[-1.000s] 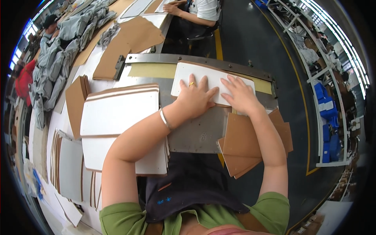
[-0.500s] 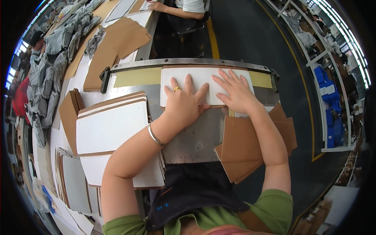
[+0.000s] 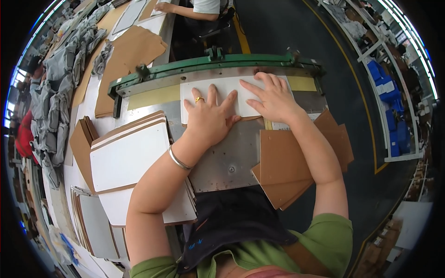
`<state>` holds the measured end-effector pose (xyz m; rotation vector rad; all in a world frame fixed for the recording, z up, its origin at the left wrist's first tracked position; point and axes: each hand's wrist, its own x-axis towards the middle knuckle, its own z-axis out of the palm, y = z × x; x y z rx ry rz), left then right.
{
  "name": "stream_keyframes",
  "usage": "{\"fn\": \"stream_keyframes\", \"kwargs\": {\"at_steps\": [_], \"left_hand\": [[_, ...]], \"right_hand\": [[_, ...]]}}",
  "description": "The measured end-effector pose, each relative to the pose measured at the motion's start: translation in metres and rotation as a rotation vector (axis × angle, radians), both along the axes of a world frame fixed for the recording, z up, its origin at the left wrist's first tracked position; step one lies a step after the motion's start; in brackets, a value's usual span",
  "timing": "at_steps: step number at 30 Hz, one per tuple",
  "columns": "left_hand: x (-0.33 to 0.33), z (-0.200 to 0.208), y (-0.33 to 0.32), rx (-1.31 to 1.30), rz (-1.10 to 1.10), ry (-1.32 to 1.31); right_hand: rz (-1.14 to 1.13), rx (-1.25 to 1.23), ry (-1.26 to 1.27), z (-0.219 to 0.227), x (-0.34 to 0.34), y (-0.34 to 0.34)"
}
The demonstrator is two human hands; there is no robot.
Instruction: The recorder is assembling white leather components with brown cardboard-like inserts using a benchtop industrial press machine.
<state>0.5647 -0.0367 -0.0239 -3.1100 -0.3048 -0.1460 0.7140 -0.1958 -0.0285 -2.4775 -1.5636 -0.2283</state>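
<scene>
My left hand [image 3: 208, 116] lies with spread fingers on a white board [image 3: 226, 82], a gold ring on one finger and a silver bangle at the wrist. On the board's right part rests my right hand [image 3: 273, 99], open, some of its fingers bent near the far edge. A brown layer shows under the board's near edge. Just beyond the board runs a long green and metal bar [image 3: 171, 72] across the steel work plate [image 3: 222, 160]. The bar partly covers the board's far edge.
Left of the plate lies a stack of white boards [image 3: 130, 155] with brown edges. Brown boards [image 3: 282, 157] are fanned out under my right forearm. Brown sheets [image 3: 127, 55] and grey fabric [image 3: 51, 106] cover the table further left. Another person's arm [image 3: 197, 14] is at the far end.
The bar beyond the board has turned, so its green side now shows. My right fingers have bent more. My hands stay on the board while the whole view has shifted slightly.
</scene>
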Motion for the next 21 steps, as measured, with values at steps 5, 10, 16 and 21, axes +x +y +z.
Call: {"fn": "stream_keyframes", "kwargs": {"at_steps": [5,10,16,21], "left_hand": [[-0.009,-0.002,-0.012,0.022,-0.123,-0.043],[-0.014,0.001,-0.011,-0.010,-0.250,-0.065],[-0.009,0.011,-0.005,-0.170,-0.393,-0.358],[-0.005,0.024,-0.003,-0.215,-0.378,-0.683]], "right_hand": [[0.047,0.003,0.154,0.019,0.027,0.025],[-0.046,-0.104,0.436,0.037,0.035,0.048],[-0.127,-0.202,0.691,0.062,0.037,0.041],[0.053,0.344,0.631,0.074,0.039,0.021]]}}
